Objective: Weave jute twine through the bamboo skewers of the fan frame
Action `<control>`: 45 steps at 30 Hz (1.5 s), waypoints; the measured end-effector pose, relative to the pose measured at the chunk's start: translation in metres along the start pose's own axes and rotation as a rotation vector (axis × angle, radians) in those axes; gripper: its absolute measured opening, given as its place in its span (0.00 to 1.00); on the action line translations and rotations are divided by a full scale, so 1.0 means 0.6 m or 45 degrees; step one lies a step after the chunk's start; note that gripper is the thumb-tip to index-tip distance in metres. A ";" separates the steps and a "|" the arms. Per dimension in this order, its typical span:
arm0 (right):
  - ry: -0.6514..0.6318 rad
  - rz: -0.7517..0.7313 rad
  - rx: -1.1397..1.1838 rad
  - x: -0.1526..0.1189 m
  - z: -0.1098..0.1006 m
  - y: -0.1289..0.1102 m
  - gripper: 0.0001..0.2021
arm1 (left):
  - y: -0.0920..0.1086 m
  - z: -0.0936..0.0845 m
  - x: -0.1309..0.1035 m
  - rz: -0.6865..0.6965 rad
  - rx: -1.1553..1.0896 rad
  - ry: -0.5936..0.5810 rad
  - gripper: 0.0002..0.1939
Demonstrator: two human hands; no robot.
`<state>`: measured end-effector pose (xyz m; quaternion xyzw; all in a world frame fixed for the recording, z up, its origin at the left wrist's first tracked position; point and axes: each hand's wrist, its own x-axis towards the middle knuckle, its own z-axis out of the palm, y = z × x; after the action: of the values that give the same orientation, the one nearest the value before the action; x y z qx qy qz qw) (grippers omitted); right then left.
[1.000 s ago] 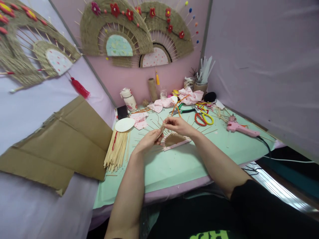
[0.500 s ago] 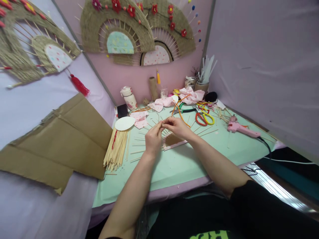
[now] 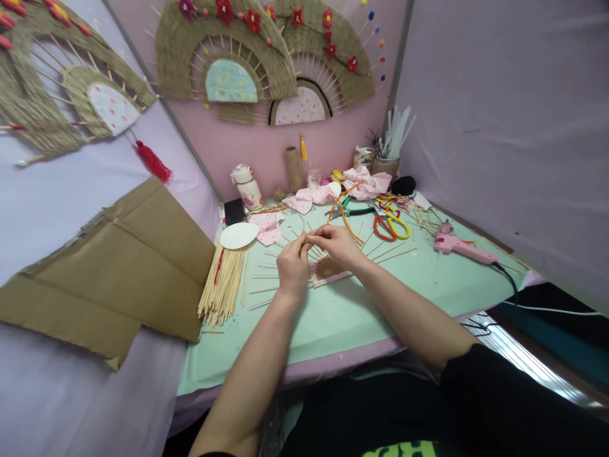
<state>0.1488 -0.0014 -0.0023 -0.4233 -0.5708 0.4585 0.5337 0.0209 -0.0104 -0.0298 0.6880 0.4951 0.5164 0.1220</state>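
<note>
Two bare hands meet over a pale green table [image 3: 328, 330]. Beneath and beside them lies a fan-shaped frame [image 3: 326, 268]: a brown half-round centre with a pink edge nearest the person, and thin sticks spreading out to the left, the far side and the right.

The left hand [image 3: 292, 265] is drawn in narrow, its thumb and fingers pressed together above the left part of the frame. The right hand [image 3: 337, 246] comes from the other side, also pinched narrow, its fingertips at those of the left. What sits between the fingertips is too small to make out. A thin loop of cord [image 3: 303, 222] shows just beyond them.

To the left, a white oval disc [image 3: 239, 235] lies over the top of a bundle of sticks [image 3: 224, 289], next to a large folded piece of cardboard [image 3: 118, 273]. Beyond the right hand are an orange strip [image 3: 349, 226] and scissors [image 3: 407, 227] with red and yellow handles; a pink glue gun [image 3: 464, 249] lies farther right. At the back stand a white bottle [image 3: 248, 190] and a brown tube [image 3: 293, 170]. Woven fans with red flowers [image 3: 181, 70] hang on the walls above.
</note>
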 end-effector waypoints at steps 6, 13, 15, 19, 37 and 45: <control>-0.062 -0.058 -0.029 0.006 -0.007 0.003 0.08 | 0.005 -0.012 0.007 -0.164 -0.149 0.031 0.11; -0.092 -0.165 0.030 0.010 -0.015 0.003 0.08 | 0.014 -0.018 0.018 -0.430 -0.498 -0.063 0.11; -0.089 -0.172 0.021 0.008 -0.012 0.000 0.07 | 0.017 -0.017 0.019 -0.453 -0.540 -0.081 0.12; -0.109 -0.187 -0.014 0.003 -0.009 -0.007 0.07 | 0.019 -0.015 0.017 -0.424 -0.565 -0.101 0.14; -0.169 -0.130 0.046 0.008 -0.014 -0.001 0.08 | -0.002 -0.012 0.021 -0.609 -0.870 -0.342 0.14; -0.123 -0.018 0.090 0.007 -0.004 0.012 0.11 | 0.001 -0.026 0.024 -0.856 -1.171 -0.570 0.18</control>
<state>0.1507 0.0041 -0.0083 -0.3773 -0.5824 0.4945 0.5233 0.0081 -0.0044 -0.0142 0.4626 0.3738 0.4534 0.6639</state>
